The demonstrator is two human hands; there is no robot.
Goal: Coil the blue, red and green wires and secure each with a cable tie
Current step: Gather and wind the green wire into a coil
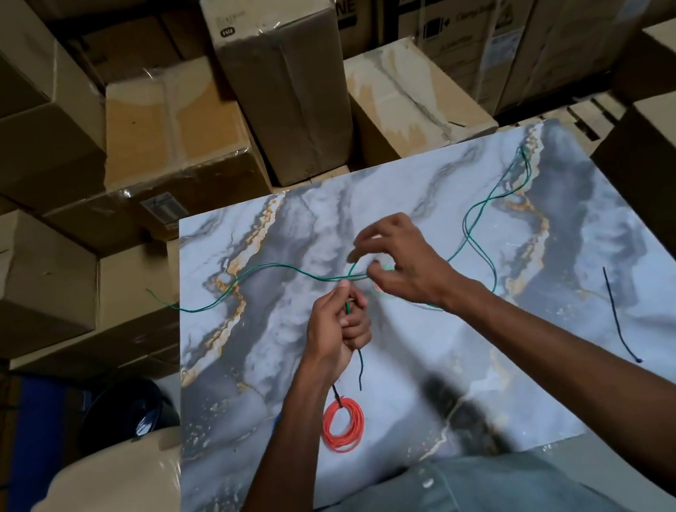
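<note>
Green wire [272, 269] sprawls uncoiled; red coil [342, 424] lies tied.

Marble-patterned board [261, 400]: one. Green wire [267, 269], loose and uncoiled: one. Red wire coil [342, 425], tied with a dark tie: one. Dark cable tie [618, 317] lying apart at the right: one; another dark tie [361, 369] hangs below the left hand [334, 329]. Hands: two, left and right hand [404, 265]. Cardboard boxes [281, 74] behind: many, number uncertain.

Your near-right surface [524, 381] lies bare between the red coil [342, 424] and a dark cable tie [618, 317]; green wire [268, 272] crosses the far half, cardboard boxes [287, 86] crowd behind.
</note>
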